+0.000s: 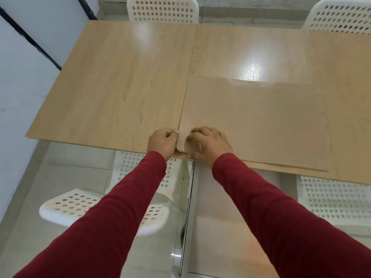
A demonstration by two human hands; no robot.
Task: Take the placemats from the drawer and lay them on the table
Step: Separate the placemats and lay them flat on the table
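Note:
A stack of tan, dotted placemats (255, 121) lies flat on the right half of the light wooden table (120, 87), its near edge along the table's front edge. My left hand (162, 142) pinches the stack's near left rounded corner with thumb and fingers. Just right of that corner, my right hand (208, 144) presses down on top of the stack with curled fingers. Thin edges of lower mats show along the front right. Both arms wear dark red sleeves.
White perforated chairs stand around the table: one at near left (84, 205), one at near right (337, 199), two on the far side (162, 11) (341, 17). A white wall with black strips (30, 41) runs along the left. The floor below is glossy tile.

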